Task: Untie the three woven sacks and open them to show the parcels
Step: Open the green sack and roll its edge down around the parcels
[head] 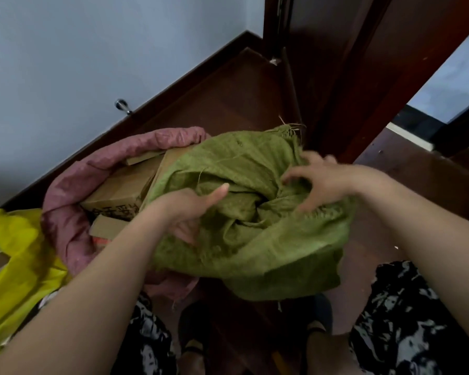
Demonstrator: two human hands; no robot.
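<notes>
A green woven sack (257,250) lies in the middle, its mouth twisted into a knot (268,207). My left hand (192,209) grips a fold of the green cloth left of the knot, thumb up. My right hand (320,182) sits over the knot with fingers curled, clawing at the cloth. Left of it a pink woven sack (65,223) stands wide at the mouth, with cardboard parcels (119,193) showing inside. A yellow sack (19,255) lies at the far left edge, partly cut off.
A pale wall (92,50) with a dark skirting board runs behind the sacks. A brown wooden door and frame (349,77) stand right behind the green sack. My patterned trouser legs and sandalled feet (317,336) are below, on the dark wooden floor.
</notes>
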